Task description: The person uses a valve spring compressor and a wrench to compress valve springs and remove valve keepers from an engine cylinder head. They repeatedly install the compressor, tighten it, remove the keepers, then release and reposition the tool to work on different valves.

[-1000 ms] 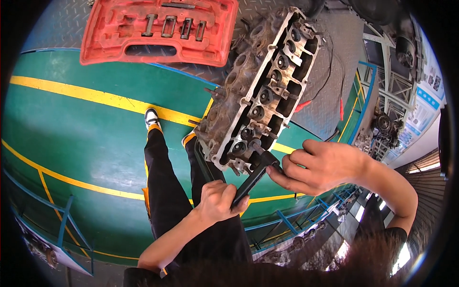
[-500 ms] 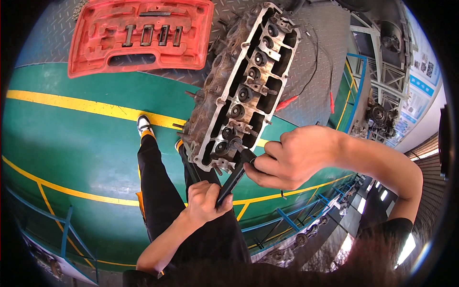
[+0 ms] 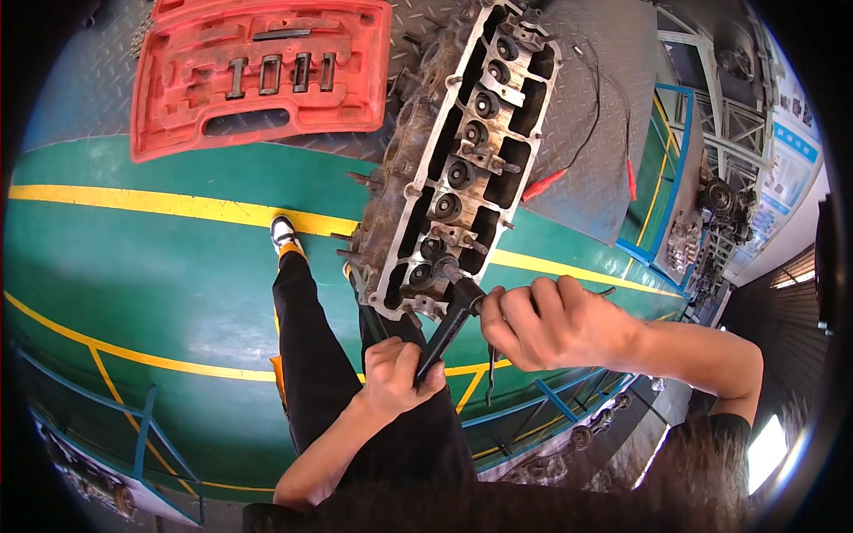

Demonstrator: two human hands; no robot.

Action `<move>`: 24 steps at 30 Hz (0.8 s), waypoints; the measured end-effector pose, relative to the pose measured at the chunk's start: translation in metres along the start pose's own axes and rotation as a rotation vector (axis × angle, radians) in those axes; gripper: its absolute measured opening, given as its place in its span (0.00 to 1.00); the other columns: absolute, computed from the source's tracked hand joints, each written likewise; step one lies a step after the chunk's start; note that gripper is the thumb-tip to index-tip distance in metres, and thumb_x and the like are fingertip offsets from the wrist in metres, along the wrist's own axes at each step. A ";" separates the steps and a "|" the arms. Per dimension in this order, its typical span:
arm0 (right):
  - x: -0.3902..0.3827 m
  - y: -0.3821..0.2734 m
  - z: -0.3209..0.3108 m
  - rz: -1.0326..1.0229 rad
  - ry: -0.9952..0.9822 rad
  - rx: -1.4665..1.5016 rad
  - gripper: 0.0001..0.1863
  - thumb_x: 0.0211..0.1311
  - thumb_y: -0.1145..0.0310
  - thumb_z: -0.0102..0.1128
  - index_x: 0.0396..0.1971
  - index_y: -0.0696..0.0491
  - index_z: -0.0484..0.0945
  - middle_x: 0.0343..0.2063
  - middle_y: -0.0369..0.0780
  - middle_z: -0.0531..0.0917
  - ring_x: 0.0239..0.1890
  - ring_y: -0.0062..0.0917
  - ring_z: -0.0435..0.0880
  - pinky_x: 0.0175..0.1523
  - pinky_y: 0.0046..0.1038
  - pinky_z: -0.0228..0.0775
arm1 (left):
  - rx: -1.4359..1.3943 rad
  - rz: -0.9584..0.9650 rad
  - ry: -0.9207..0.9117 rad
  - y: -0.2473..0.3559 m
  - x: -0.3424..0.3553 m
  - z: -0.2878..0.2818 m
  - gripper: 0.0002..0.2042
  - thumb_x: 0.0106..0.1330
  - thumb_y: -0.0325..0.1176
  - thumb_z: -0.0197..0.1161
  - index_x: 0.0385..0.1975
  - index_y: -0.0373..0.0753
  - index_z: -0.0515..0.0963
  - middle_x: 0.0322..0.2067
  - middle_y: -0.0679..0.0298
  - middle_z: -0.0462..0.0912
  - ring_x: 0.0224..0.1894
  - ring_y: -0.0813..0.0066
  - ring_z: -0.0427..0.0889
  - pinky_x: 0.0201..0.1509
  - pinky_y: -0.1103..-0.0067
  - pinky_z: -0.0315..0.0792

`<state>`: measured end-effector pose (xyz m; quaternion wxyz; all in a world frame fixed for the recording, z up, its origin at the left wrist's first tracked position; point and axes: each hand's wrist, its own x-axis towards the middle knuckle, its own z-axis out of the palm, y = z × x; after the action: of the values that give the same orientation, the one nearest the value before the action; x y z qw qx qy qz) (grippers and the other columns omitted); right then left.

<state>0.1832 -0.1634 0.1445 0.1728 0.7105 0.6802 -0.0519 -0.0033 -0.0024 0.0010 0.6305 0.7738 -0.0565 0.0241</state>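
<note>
Hands are both gripping the black tool (image 3: 449, 330), left hand (image 3: 397, 377) clenching its lower handle, right hand (image 3: 542, 322) pinching its head, which is pressing the near end of the cylinder head (image 3: 462, 160) stretching away up-right.

we look down on a green painted floor (image 3: 151, 266) crossed by yellow lines (image 3: 133, 202), one running straight across and others meeting at angles lower down. above it lies a grey checker-plate metal surface (image 3: 604, 107), where a red moulded tool case (image 3: 258, 71) sits open with a few dark pieces in its slots. thin black wires with red clips (image 3: 544, 185) trail over the plate. blue railings (image 3: 142, 426) edge the floor at the lower left and lower right. at the right stand blue-framed benches (image 3: 666, 160) bearing grey engine parts (image 3: 689, 240), with a white wall and posters (image 3: 791, 151) behind. bright daylight falls over everything.
</note>
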 end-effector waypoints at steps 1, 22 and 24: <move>-0.001 0.000 0.001 -0.020 -0.012 -0.059 0.07 0.50 0.67 0.55 0.28 0.54 0.73 0.17 0.31 0.61 0.15 0.16 0.59 0.18 0.22 0.44 | -0.011 0.004 0.005 -0.001 -0.001 0.001 0.15 0.63 0.36 0.64 0.23 0.32 0.68 0.13 0.60 0.67 0.12 0.58 0.69 0.19 0.69 0.65; 0.010 -0.041 -0.006 0.653 -0.122 0.230 0.23 0.55 0.48 0.62 0.18 0.50 0.64 0.13 0.32 0.62 0.13 0.21 0.64 0.20 0.26 0.52 | -0.018 -0.104 -0.069 0.015 0.023 -0.011 0.20 0.61 0.37 0.70 0.18 0.39 0.64 0.09 0.63 0.66 0.10 0.60 0.69 0.19 0.72 0.64; 0.011 -0.041 -0.006 0.738 -0.127 0.289 0.27 0.54 0.43 0.65 0.20 0.51 0.65 0.14 0.33 0.63 0.13 0.23 0.66 0.20 0.27 0.56 | 0.002 -0.147 -0.063 0.021 0.030 -0.010 0.20 0.61 0.37 0.69 0.17 0.40 0.64 0.09 0.63 0.67 0.10 0.60 0.69 0.19 0.72 0.65</move>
<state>0.1432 -0.1506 0.1391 0.1198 0.9194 0.3528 -0.1256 0.0243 0.0019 0.0265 0.6276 0.7769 -0.0192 -0.0466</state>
